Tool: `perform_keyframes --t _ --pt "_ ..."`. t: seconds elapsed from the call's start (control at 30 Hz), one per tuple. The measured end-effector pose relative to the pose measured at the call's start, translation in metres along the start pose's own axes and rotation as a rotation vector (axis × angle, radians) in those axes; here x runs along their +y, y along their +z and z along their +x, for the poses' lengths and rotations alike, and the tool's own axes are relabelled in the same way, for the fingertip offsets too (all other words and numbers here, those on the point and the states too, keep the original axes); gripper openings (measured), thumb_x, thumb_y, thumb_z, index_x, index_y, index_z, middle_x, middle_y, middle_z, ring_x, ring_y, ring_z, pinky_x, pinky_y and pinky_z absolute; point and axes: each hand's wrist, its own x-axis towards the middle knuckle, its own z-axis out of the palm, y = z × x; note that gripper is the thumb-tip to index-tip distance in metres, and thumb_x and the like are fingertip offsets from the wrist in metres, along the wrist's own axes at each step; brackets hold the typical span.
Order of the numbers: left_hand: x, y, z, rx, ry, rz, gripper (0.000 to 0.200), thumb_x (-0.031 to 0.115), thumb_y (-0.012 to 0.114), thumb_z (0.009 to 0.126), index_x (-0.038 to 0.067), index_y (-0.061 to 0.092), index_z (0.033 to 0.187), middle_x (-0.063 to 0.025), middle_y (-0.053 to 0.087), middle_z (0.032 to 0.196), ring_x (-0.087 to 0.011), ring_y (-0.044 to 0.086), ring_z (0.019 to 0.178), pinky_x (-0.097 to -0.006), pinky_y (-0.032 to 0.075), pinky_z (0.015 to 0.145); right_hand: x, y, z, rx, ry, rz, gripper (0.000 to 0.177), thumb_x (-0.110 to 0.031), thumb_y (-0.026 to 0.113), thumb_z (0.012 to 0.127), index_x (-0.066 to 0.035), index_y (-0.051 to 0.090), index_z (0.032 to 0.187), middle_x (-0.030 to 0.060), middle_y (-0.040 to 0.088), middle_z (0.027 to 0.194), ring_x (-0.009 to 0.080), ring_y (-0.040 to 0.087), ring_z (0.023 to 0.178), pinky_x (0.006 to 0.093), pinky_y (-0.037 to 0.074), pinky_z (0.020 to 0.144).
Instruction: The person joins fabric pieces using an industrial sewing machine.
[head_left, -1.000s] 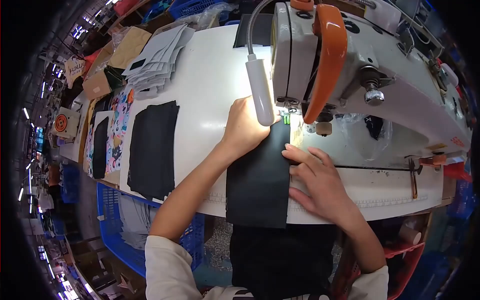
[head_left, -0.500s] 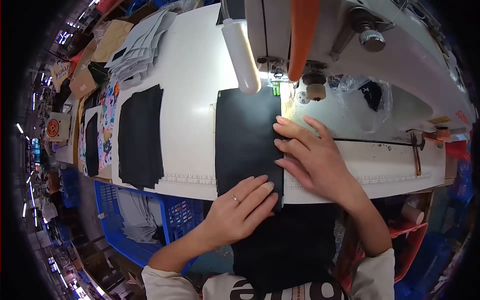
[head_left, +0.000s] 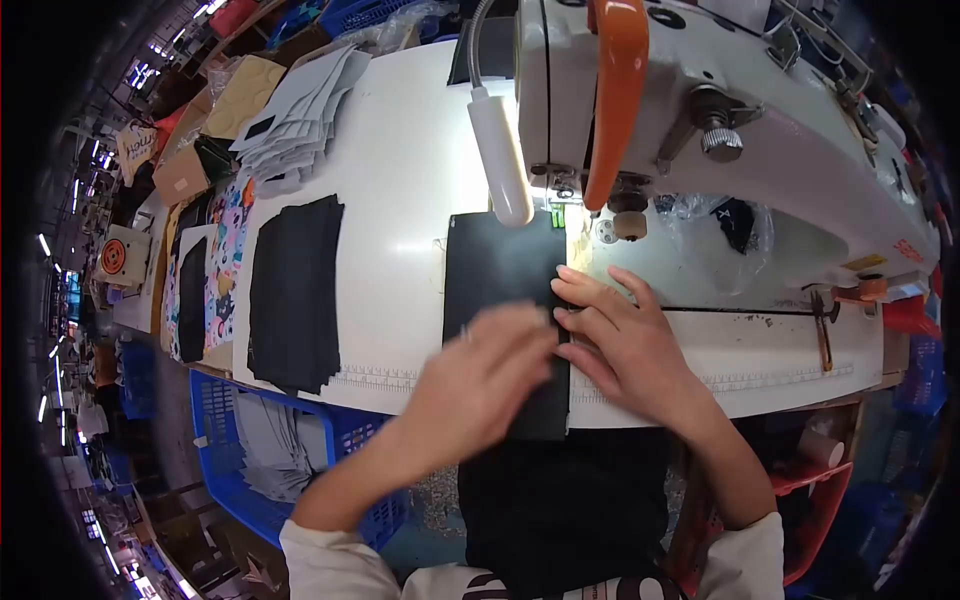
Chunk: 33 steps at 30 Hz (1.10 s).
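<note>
A black rectangular piece (head_left: 505, 260) lies on the white table, its far end close to the needle area of the sewing machine (head_left: 565, 130). My left hand (head_left: 480, 375) is over the middle of this piece, blurred by motion, so its fingers and any contact are unclear. At the piece's right edge rests my right hand (head_left: 625, 345), fingers apart, fingertips touching the edge. Beside the far end hangs a white tube lamp (head_left: 500, 160), with an orange lever (head_left: 618, 90) to its right.
Left of the piece lies a black stack (head_left: 295, 295). Grey sheets (head_left: 300, 115) are piled farther back. A blue basket (head_left: 235, 480) with grey pieces stands below the table's left front edge, a red one (head_left: 825, 520) below the right. A ruler strip (head_left: 780, 380) runs along the front.
My left hand has moved up along the black piece, away from its near end. The whole view has shifted slightly, while my right hand stays at the right edge.
</note>
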Motion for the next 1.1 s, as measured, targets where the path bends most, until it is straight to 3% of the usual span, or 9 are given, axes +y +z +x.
perform_keyframes --t 0.03,0.27,0.7,0.8,0.87,0.9,0.93,1.0,1.1 --pt "-0.005 -0.005 0.009 -0.02 -0.076 -0.107 0.035 0.007 0.077 0.085 -0.002 0.069 0.118 -0.0173 0.068 0.123 -0.0385 0.067 0.117 -0.0447 0.058 0.096 0.0 0.0 0.0 0.003 -0.004 -0.005 0.025 -0.017 0.077 0.09 -0.004 0.068 0.11 0.0095 0.063 0.141 0.0222 0.053 0.14 0.0463 0.033 0.12" --pt "-0.085 0.018 0.067 0.106 -0.038 0.116 0.044 0.017 0.074 0.091 -0.002 0.062 0.129 -0.0178 0.066 0.125 -0.0356 0.066 0.11 -0.04 0.055 0.094 -0.002 -0.003 0.001 -0.032 0.017 -0.024 0.027 -0.02 0.078 0.089 -0.005 0.068 0.11 0.01 0.061 0.14 0.0229 0.052 0.14 0.0468 0.033 0.12" --pt "-0.084 0.026 0.067 0.065 -0.099 0.194 0.049 0.029 0.077 0.087 0.0 0.063 0.125 -0.0159 0.069 0.125 -0.0311 0.067 0.098 -0.0392 0.055 0.083 -0.001 -0.001 -0.003 -0.015 0.026 -0.043 0.031 -0.022 0.079 0.088 -0.006 0.068 0.113 0.0112 0.059 0.137 0.0278 0.048 0.142 0.0502 0.035 0.118" --pt "-0.08 0.021 0.071 0.051 -0.088 0.211 0.049 0.029 0.077 0.087 -0.001 0.063 0.123 -0.0164 0.068 0.127 -0.0312 0.067 0.098 -0.0394 0.055 0.083 -0.003 -0.019 -0.012 0.072 0.033 -0.112 0.03 -0.017 0.076 0.09 -0.007 0.066 0.117 0.0101 0.062 0.128 0.0291 0.051 0.136 0.0489 0.035 0.116" --pt "-0.076 0.02 0.071 0.046 -0.084 0.225 0.048 0.029 0.078 0.087 -0.001 0.063 0.122 -0.0168 0.067 0.128 -0.0315 0.067 0.097 -0.0397 0.056 0.083 0.01 -0.036 -0.047 0.384 0.191 -0.01 0.031 -0.005 0.073 0.089 -0.006 0.065 0.119 0.0109 0.063 0.128 0.032 0.055 0.129 0.0484 0.037 0.114" --pt "-0.076 0.021 0.07 0.046 -0.087 0.222 0.048 0.029 0.078 0.087 -0.001 0.063 0.122 -0.0168 0.067 0.128 -0.0315 0.067 0.097 -0.0397 0.056 0.083 0.018 -0.049 -0.066 0.6 0.257 -0.188 0.033 0.004 0.068 0.087 -0.004 0.065 0.119 0.0121 0.062 0.13 0.0323 0.056 0.123 0.0476 0.041 0.11" --pt "-0.076 0.022 0.07 0.053 -0.096 0.203 0.048 0.028 0.079 0.087 -0.002 0.064 0.121 -0.0168 0.066 0.13 -0.0324 0.067 0.098 -0.04 0.056 0.085 0.037 -0.063 -0.086 0.778 0.258 -0.323 0.037 0.003 0.069 0.089 0.0 0.062 0.125 0.0137 0.064 0.129 0.0315 0.059 0.122 0.0449 0.045 0.106" --pt "-0.075 0.023 0.07 0.064 -0.108 0.164 0.047 0.027 0.081 0.086 -0.002 0.066 0.12 -0.0168 0.064 0.135 -0.0341 0.068 0.101 -0.0405 0.056 0.087 0.056 -0.089 -0.106 0.938 0.532 -0.579 0.037 0.0 0.069 0.093 0.0 0.063 0.129 0.0136 0.065 0.128 0.0317 0.06 0.122 0.0425 0.047 0.104" --pt "-0.076 0.021 0.075 0.048 -0.112 0.175 0.046 0.027 0.079 0.087 -0.002 0.065 0.119 -0.0169 0.066 0.132 -0.0327 0.068 0.098 -0.0404 0.057 0.084 0.069 -0.112 -0.125 0.806 0.568 -0.715 0.032 -0.002 0.07 0.095 -0.001 0.066 0.127 0.0133 0.067 0.126 0.0304 0.061 0.122 0.0414 0.048 0.103"
